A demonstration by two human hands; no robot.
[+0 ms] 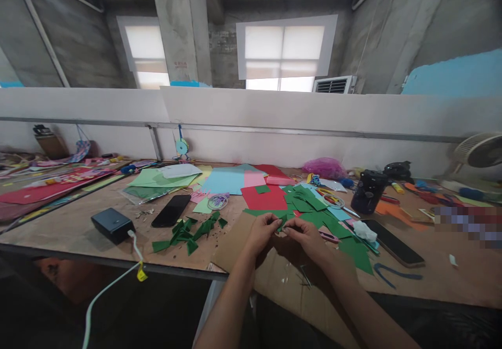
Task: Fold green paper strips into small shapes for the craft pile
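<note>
My left hand [263, 231] and my right hand [308, 235] meet over a brown cardboard sheet [274, 276] at the table's near edge. Both pinch one small green paper piece [283, 223] between the fingertips. To the left lies a cluster of folded green paper pieces [190, 231]. Just beyond my hands spreads a pile of flat green paper squares [309, 205], partly on a red sheet [264, 197].
A black phone [171, 210] and a black box [113, 224] with a white cable [113, 281] lie left. Another phone [394, 242], scissors [333, 200], a black cup-like object [366, 192] and a fan [478, 153] are on the right. Coloured paper sheets [227, 179] cover the far table, backed by a white partition [274, 124].
</note>
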